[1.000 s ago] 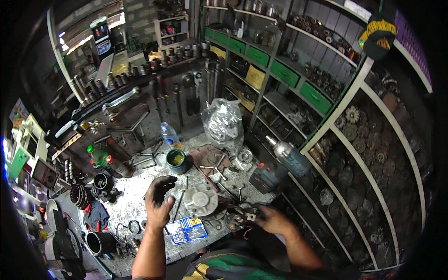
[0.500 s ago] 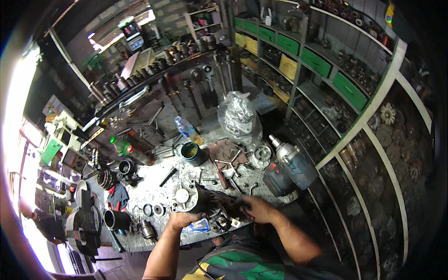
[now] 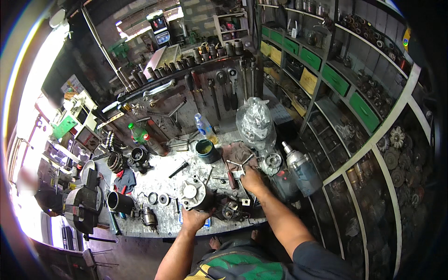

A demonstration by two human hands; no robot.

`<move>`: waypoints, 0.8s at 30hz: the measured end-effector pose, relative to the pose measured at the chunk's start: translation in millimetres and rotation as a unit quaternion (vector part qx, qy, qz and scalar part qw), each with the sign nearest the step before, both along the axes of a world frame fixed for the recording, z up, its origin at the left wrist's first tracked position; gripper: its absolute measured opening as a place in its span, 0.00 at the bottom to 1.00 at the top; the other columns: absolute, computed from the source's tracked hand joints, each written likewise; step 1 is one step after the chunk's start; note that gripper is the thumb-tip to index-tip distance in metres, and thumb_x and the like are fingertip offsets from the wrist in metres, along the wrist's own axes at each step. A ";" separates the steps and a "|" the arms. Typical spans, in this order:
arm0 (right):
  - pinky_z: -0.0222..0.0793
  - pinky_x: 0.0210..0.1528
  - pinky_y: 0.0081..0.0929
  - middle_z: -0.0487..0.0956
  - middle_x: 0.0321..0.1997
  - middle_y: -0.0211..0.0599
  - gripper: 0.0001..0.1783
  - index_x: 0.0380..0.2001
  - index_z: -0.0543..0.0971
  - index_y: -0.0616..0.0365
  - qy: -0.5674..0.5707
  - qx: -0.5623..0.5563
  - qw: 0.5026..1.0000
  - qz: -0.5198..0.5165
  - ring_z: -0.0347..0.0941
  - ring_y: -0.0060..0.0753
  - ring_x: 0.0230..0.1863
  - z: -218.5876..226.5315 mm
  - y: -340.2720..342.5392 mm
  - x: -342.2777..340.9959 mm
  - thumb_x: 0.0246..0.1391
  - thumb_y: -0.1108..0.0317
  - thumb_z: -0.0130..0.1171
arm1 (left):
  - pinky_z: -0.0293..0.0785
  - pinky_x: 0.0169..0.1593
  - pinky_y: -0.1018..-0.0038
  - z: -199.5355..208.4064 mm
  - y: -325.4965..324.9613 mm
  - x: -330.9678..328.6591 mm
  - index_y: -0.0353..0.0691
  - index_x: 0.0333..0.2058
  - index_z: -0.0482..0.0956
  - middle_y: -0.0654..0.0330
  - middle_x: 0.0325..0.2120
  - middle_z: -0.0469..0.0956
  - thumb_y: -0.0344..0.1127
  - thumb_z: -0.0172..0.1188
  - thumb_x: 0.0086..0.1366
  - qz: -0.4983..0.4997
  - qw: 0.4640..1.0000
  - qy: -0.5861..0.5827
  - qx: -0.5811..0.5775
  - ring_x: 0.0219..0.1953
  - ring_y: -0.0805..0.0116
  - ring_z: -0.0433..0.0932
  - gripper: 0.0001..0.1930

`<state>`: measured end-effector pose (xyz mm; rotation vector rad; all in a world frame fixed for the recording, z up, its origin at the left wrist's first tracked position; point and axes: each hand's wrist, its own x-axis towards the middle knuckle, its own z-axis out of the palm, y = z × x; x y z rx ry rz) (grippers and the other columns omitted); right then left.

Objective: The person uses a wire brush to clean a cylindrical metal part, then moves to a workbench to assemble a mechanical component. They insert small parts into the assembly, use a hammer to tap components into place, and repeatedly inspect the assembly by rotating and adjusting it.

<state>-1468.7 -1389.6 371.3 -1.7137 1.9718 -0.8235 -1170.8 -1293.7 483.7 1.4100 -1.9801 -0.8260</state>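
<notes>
My left hand [image 3: 195,219] is closed around the near side of a starter motor [image 3: 192,192], whose round grey end housing faces up. The dark body and the small cylinder with terminals [image 3: 231,208] lie to its right. Further right, my right hand [image 3: 252,181] is over the near leg of a Y-shaped socket wrench [image 3: 240,164], fingers curled down on it; their tips are hidden. The wrench lies beside a brown rag [image 3: 238,151]. A red-handled screwdriver [image 3: 231,180] is just left of that hand. Under the left hand sits a blue-and-white packet [image 3: 207,222].
A dark tub of yellowish liquid [image 3: 205,150], a clear bottle [image 3: 201,126] and a plastic-wrapped part [image 3: 255,122] stand behind. Left are two rings [image 3: 163,199], an armature [image 3: 149,217], a hollow cylinder [image 3: 118,203] and a vise [image 3: 81,205]. Shelves with green drawers [image 3: 335,81] rise on the right.
My right hand has left the motor's right end and moved forward to the Y-shaped wrench. My left hand stays on the motor. The view has shifted, so everything sits further right.
</notes>
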 end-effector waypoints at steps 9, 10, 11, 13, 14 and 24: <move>0.79 0.56 0.45 0.88 0.50 0.57 0.17 0.54 0.83 0.63 -0.079 0.007 0.990 -0.120 0.86 0.57 0.53 45.7 190.3 -8.1 0.68 0.64 0.69 | 0.80 0.67 0.59 -12.3 7.2 53.1 0.32 0.65 0.77 0.42 0.58 0.86 0.37 0.83 0.61 0.018 0.986 0.161 0.047 0.62 0.51 0.85 0.37; 0.79 0.58 0.46 0.88 0.53 0.59 0.19 0.56 0.83 0.65 -0.123 0.027 0.983 -0.133 0.86 0.58 0.57 49.8 207.6 -8.6 0.68 0.64 0.69 | 0.80 0.67 0.59 -15.7 12.0 64.9 0.31 0.66 0.77 0.42 0.58 0.86 0.35 0.81 0.63 0.027 0.986 0.163 0.033 0.62 0.52 0.85 0.36; 0.78 0.60 0.47 0.87 0.55 0.60 0.21 0.57 0.83 0.66 -0.136 0.026 0.982 -0.129 0.85 0.60 0.58 54.1 223.1 -9.0 0.67 0.64 0.69 | 0.82 0.65 0.59 -19.9 12.2 75.3 0.31 0.66 0.77 0.43 0.58 0.86 0.33 0.79 0.65 0.021 0.983 0.177 0.030 0.60 0.53 0.86 0.34; 0.78 0.62 0.45 0.88 0.54 0.59 0.19 0.56 0.84 0.68 -0.131 0.064 0.974 -0.174 0.85 0.60 0.58 60.5 240.9 -7.2 0.67 0.66 0.67 | 0.83 0.64 0.60 -27.8 17.9 96.5 0.31 0.65 0.79 0.45 0.57 0.87 0.34 0.78 0.66 0.058 0.984 0.162 0.054 0.59 0.54 0.87 0.31; 0.79 0.62 0.44 0.88 0.53 0.59 0.18 0.55 0.84 0.68 -0.129 0.042 0.974 -0.183 0.86 0.60 0.57 63.3 246.7 -4.0 0.65 0.69 0.67 | 0.83 0.64 0.60 -30.9 19.8 106.5 0.31 0.64 0.79 0.46 0.57 0.87 0.34 0.78 0.67 0.073 0.984 0.153 0.063 0.59 0.54 0.87 0.30; 0.76 0.61 0.47 0.86 0.53 0.60 0.20 0.58 0.84 0.62 -0.028 0.115 0.992 -0.041 0.82 0.61 0.55 62.2 211.9 5.6 0.72 0.59 0.63 | 0.82 0.66 0.58 -22.7 39.7 147.4 0.37 0.65 0.82 0.46 0.57 0.87 0.47 0.70 0.74 0.038 0.995 0.058 0.073 0.60 0.52 0.87 0.28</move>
